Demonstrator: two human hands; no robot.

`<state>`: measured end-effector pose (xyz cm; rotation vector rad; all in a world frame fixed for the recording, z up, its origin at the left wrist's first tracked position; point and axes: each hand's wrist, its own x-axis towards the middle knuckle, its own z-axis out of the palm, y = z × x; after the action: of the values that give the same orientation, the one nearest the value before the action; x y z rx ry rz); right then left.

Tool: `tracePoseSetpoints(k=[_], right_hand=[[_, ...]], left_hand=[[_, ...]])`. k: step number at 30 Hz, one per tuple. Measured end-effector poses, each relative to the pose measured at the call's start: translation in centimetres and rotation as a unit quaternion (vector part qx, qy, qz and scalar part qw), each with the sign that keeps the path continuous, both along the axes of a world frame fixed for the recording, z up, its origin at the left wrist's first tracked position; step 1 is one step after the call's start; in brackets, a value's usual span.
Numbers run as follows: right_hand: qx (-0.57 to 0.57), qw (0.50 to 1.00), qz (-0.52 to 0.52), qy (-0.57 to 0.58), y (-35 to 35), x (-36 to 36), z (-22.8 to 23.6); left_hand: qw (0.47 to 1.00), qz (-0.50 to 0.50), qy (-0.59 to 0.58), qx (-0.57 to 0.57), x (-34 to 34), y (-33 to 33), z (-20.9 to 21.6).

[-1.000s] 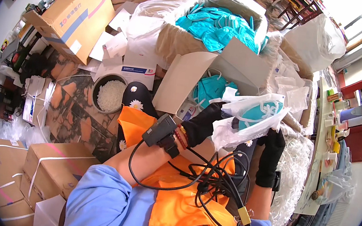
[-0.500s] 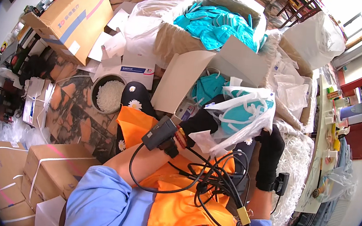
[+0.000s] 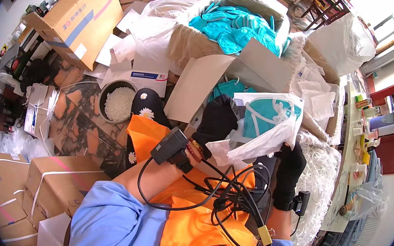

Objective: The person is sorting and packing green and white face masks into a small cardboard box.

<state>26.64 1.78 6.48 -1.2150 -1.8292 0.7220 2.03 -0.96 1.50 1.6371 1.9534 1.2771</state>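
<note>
A clear plastic bag point(image 3: 268, 150) with a teal face mask point(image 3: 263, 115) and its white straps inside is above my lap. My right hand point(image 3: 291, 170), in a black glove, pinches the bag's lower right edge between thumb and fingers. My left hand point(image 3: 217, 121), also black-gloved, is beside the bag's left edge. Its fingers merge into a dark shape, so their grip is hidden. A white flap point(image 3: 220, 151) hangs between the hands. Just beyond the left hand, more teal masks point(image 3: 228, 86) lie in an open carton point(image 3: 195, 86).
A plastic-lined box point(image 3: 179, 47) of teal masks stands ahead. White straps point(image 3: 316, 196) are heaped at the right, with clear bags point(image 3: 318, 101) beyond. A round tub point(image 3: 117, 101) of white bits sits left of my knee. Black cables point(image 3: 230, 196) lie across my orange apron point(image 3: 195, 221).
My left hand has drawn back from behind the bag and shows more fully. The bagged mask has turned and moved slightly up and right. My right hand keeps its pinch, slightly lower.
</note>
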Motion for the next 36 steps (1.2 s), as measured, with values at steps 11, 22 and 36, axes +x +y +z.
tracePoseSetpoints(k=[11,22,36], right_hand=[[-0.065,0.996,0.007,0.059,0.0,0.8,-1.6],[-0.121,0.97,-0.066,0.202,1.1,1.7,-0.8],[-0.19,0.824,0.07,0.529,6.5,17.3,-9.1]], left_hand=[[0.918,-0.3,-0.107,0.235,0.1,0.6,-0.1],[0.962,-0.1,-0.249,0.043,-0.3,-0.2,1.1],[0.985,-0.041,-0.11,0.13,-0.6,0.0,5.9]])
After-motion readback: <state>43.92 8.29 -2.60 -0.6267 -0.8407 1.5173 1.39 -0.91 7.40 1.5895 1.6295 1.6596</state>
